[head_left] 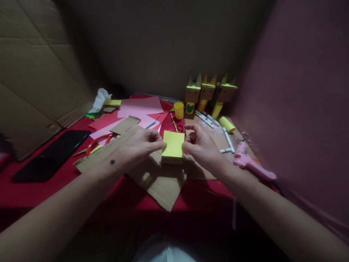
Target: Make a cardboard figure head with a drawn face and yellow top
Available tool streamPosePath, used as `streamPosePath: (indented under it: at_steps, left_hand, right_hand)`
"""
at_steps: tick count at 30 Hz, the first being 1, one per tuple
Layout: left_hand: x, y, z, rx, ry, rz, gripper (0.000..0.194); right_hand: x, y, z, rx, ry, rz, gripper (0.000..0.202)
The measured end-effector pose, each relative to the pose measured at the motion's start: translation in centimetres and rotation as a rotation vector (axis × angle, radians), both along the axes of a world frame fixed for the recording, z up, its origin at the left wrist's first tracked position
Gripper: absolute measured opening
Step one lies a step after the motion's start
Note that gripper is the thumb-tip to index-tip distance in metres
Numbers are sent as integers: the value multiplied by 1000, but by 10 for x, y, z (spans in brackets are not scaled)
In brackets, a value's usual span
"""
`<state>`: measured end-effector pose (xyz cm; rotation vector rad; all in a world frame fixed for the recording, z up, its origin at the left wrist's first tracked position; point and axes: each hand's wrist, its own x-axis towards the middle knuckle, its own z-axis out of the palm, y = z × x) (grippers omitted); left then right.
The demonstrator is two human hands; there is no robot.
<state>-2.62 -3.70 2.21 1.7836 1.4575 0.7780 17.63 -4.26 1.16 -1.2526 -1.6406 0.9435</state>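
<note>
A yellow paper square [173,143] lies over the top of a small cardboard box [172,160], whose front side shows just below the paper. My left hand [145,141] pinches the paper's left edge between thumb and fingers. At the opposite edge my right hand [198,142] pinches it too, index finger raised and bent. Under the box is a piece of brown cardboard [160,185] with a corner pointing toward me. Dark-handled scissors [180,128] and a patterned pencil [173,123] lie just beyond the paper.
Three cardboard-headed figures [192,95] stand at the back right. Several markers [227,140], a yellow paper tube [227,124] and a pink glue gun [252,162] lie at right. Pink paper sheets [140,106], red-handled scissors [95,143] and a black phone [51,156] are left.
</note>
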Motion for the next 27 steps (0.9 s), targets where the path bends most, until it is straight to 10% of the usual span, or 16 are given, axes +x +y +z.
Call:
streamPosePath:
  at_steps: [9,15,27]
  left_hand:
    - [-10,-1,-1,48,-16,36,31]
    - [-23,-9,2,199,157,-264,72]
    - [-9,-15,-5,282,169,-334,41]
  right_hand:
    - [7,0,2,84,-84,-19,38]
    - [25,-5,-3,215,-243,287,77]
    - [25,-9,-16,365,-290,325,44]
